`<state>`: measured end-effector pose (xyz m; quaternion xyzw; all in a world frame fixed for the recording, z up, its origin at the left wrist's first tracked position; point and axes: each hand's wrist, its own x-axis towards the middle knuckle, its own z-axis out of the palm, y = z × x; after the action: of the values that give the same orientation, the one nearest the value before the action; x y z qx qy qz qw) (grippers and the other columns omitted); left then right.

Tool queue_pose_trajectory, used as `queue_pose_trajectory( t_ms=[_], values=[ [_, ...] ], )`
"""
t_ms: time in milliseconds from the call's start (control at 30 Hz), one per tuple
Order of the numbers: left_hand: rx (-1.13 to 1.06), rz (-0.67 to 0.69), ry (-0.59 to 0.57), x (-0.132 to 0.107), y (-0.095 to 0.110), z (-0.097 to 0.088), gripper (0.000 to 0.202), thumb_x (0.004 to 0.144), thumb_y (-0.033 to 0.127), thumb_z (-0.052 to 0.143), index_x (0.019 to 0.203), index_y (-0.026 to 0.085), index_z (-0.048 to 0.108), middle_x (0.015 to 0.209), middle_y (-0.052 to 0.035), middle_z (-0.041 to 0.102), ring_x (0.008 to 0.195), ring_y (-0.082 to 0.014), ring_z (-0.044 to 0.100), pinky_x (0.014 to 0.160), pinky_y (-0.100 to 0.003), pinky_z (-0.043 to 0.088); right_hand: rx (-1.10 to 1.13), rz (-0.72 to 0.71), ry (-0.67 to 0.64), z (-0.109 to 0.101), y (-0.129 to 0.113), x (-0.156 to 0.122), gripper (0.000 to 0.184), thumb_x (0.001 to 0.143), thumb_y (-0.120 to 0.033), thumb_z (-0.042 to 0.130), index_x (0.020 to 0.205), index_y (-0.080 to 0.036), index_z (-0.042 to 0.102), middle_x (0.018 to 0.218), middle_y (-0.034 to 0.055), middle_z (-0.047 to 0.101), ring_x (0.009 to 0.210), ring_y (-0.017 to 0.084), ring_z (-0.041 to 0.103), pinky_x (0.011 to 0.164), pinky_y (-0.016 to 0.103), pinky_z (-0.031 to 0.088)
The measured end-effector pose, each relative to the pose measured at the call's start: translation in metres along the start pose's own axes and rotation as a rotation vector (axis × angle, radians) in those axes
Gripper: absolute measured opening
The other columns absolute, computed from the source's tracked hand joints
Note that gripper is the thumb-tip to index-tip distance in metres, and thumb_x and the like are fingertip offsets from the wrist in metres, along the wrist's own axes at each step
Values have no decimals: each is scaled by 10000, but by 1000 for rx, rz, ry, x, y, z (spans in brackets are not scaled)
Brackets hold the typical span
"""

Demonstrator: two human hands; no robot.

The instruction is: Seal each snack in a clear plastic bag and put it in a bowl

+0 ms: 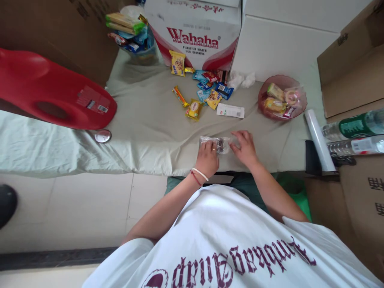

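Note:
A clear plastic packet (223,145) with something dark inside lies on the cloth near the front edge. My left hand (207,157) has its fingers closed over the packet's left part, hiding some of it. At the packet's right end is my right hand (245,150), with thumb and index finger apart; the thumb tip is at the wrapper's edge, and I cannot tell if it touches. Just beyond the hands lies a flat white packet (230,111). Past it are a yellow cake packet (194,109), an orange stick wrapper (180,96) and several blue snack packets (204,86).
A pink bowl (262,108) of wrapped snacks stands at the right, beside a white roll (319,140) and plastic bottles (357,124). A Wahaha carton (195,38) is at the back. On the left are a red jug (60,92), a round tin (103,136) and a filled snack tub (141,56).

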<state>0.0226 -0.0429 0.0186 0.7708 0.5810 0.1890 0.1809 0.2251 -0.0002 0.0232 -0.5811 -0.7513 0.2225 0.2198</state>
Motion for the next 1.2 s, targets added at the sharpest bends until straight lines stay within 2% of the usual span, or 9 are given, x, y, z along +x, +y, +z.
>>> queue_pose_trajectory(
  t_ms=[133,267,333,500,600,700,833,1067,1200],
  values=[
    [177,10,-77,-10,5,1,625,932,148,489,1550,55,462,1514,-251,541,1319,-367,532,1049,-504,464,-173,113,-5,-7,3,-5,230,873,-323,698,1068,-208,742,1371,180,614,1266,364,540,1056,525,476],
    [222,18,-94,-9,5,2,588,982,127,395,1563,62,461,1555,-237,538,1362,-348,546,1035,-496,468,-97,96,-113,-12,-31,11,152,977,-297,562,962,-214,689,970,83,708,871,224,628,816,344,493],
    [200,38,-92,-7,5,1,558,969,111,403,1510,55,527,1548,-233,555,1399,-333,541,1116,-509,431,-107,58,-187,-6,-57,28,146,996,-274,543,961,-211,671,895,53,708,819,202,624,770,309,463],
    [94,73,-89,-27,-6,-12,549,852,205,605,1382,70,644,1563,-240,539,1518,-361,435,1314,-566,210,-287,49,-354,28,-108,56,218,1052,-203,459,1150,-180,652,1165,127,722,957,231,679,785,316,474],
    [-3,52,-45,-57,-27,-21,437,878,228,575,1293,177,702,1560,-172,560,1505,-340,455,1305,-624,217,-396,40,-322,46,-119,51,295,1083,-383,479,1239,-169,609,1239,166,678,1016,272,675,814,355,509],
    [-64,-19,142,-78,-59,-27,285,899,185,542,1078,229,759,1318,-120,718,1419,-319,540,1240,-619,356,-473,-34,-276,56,-122,42,473,1028,-564,570,1253,-148,581,1242,211,642,1109,326,628,878,414,524],
    [-92,-110,341,-70,-94,-29,180,904,202,552,914,219,732,1081,-113,751,1290,-308,624,1109,-548,505,-507,-24,-322,57,-123,40,490,983,-538,664,1294,-173,560,1260,215,612,1117,336,600,889,447,530],
    [-85,-95,352,-34,-109,-23,143,897,225,556,896,222,698,1043,-120,735,1229,-311,646,1095,-509,488,-421,2,-238,30,-113,29,279,1030,-395,540,1237,-232,633,1209,167,652,1113,324,608,852,424,554],
    [-22,-46,337,-34,-108,-19,119,894,204,565,918,218,681,1057,-132,723,1227,-321,650,1085,-503,487,-56,151,-17,-18,-58,35,300,1011,-390,494,1201,-241,672,1090,116,704,977,264,667,839,387,564]
  ],
)
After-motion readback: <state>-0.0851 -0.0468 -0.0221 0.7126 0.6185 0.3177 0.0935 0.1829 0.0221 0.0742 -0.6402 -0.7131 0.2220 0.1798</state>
